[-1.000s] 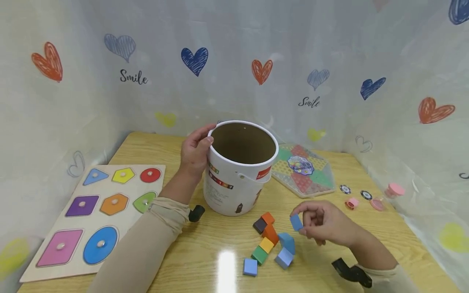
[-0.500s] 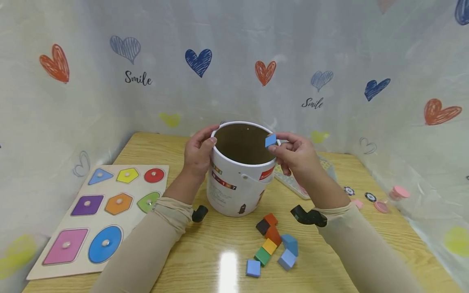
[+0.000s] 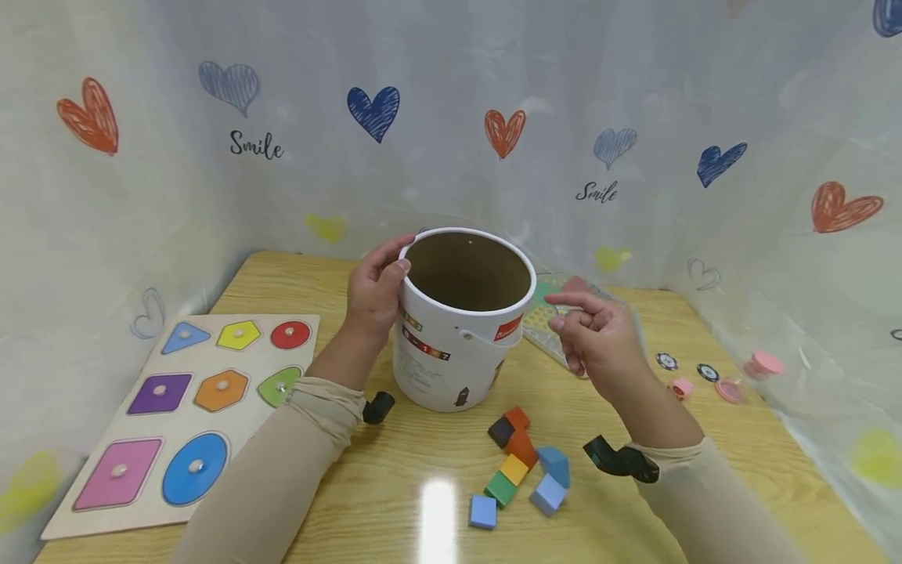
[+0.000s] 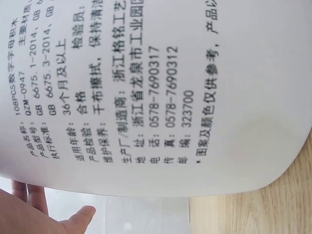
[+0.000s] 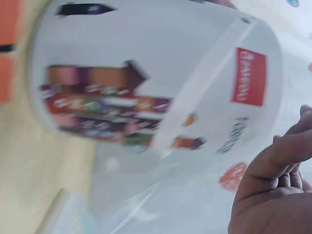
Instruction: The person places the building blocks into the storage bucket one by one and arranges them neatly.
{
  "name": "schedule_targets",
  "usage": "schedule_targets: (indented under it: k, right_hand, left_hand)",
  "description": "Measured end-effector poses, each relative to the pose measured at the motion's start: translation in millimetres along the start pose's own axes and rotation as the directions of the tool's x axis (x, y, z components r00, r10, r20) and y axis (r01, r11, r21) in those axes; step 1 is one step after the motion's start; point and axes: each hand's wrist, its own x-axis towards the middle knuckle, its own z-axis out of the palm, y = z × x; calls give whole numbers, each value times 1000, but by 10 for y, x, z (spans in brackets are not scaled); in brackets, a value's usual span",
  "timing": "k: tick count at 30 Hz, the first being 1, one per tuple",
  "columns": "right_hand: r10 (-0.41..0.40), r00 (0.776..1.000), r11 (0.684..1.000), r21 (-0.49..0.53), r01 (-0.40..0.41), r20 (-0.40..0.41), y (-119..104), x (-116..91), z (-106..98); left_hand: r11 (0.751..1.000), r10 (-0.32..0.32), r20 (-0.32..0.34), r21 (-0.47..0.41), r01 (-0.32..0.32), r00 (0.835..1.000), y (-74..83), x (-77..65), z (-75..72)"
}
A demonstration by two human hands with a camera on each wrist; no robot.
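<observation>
In the head view my left hand (image 3: 375, 298) holds the white bucket (image 3: 437, 376) at its left side, thumb at the rim. The bucket stands upright, and its inner bottom is hidden. My right hand (image 3: 599, 337) hovers just right of the rim, holding nothing; its index finger points toward the bucket and the other fingers are loosely bent. Several wooden blocks lie in front of the bucket, among them a yellow block (image 3: 514, 469), a green block (image 3: 501, 489), a blue cube (image 3: 482, 511) and a curved blue block (image 3: 554, 466).
A knob puzzle board (image 3: 232, 423) lies at the left. Behind my right hand is a flat, colourful hexagonal case (image 3: 550, 321). Small pink toy pieces (image 3: 763, 364) and round black-and-white chips (image 3: 708, 374) sit at the right table edge. A heart-print curtain (image 3: 437, 180) surrounds the table.
My right hand carried a blue block from the table to the bucket's rim. The block is now out of sight, and the empty hand has drawn back right. My left hand stays at the bucket.
</observation>
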Motion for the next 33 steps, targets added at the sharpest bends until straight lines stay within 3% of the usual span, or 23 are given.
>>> schedule_targets:
  k: [3, 6, 8, 10, 13, 17, 21, 29, 33]
  right_hand:
    - [135, 986, 985, -123, -123, 95, 296, -148, -113]
    - [327, 926, 922, -280, -269, 188, 629, -261, -218]
    - [421, 879, 883, -324, -340, 225, 814, -308, -278]
    - [458, 851, 872, -316, -373, 258, 951, -333, -332]
    - [458, 830, 882, -282, -379, 317, 1055, -345, -377]
    - [435, 814, 895, -285, -343, 386, 1082, -336, -379]
    - [439, 810, 890, -314, -331, 389, 1087, -340, -355]
    - [436, 837, 865, -411, -288, 330, 1063, -374, -256]
    - [453, 846, 836, -462, -294, 280, 1118, -393, -256]
  left_hand:
    - [1000, -22, -9, 19, 22, 1000, 0, 7, -12]
    - [999, -42, -1, 33, 42, 999, -2, 18, -17]
    - [998, -49, 5, 37, 49, 999, -1, 22, -16]
    - [999, -38, 11, 31, 38, 999, 4, 24, -11]
    - [1000, -8, 5, 19, 8, 1000, 17, 17, -8]
    - [999, 37, 3, -2, -37, 999, 33, 9, -14]
    - [998, 69, 11, -12, -69, 998, 31, 8, -15]
    - [993, 114, 28, -41, -112, 993, -32, 17, 4]
    - [993, 114, 36, -37, -113, 993, -65, 11, 35]
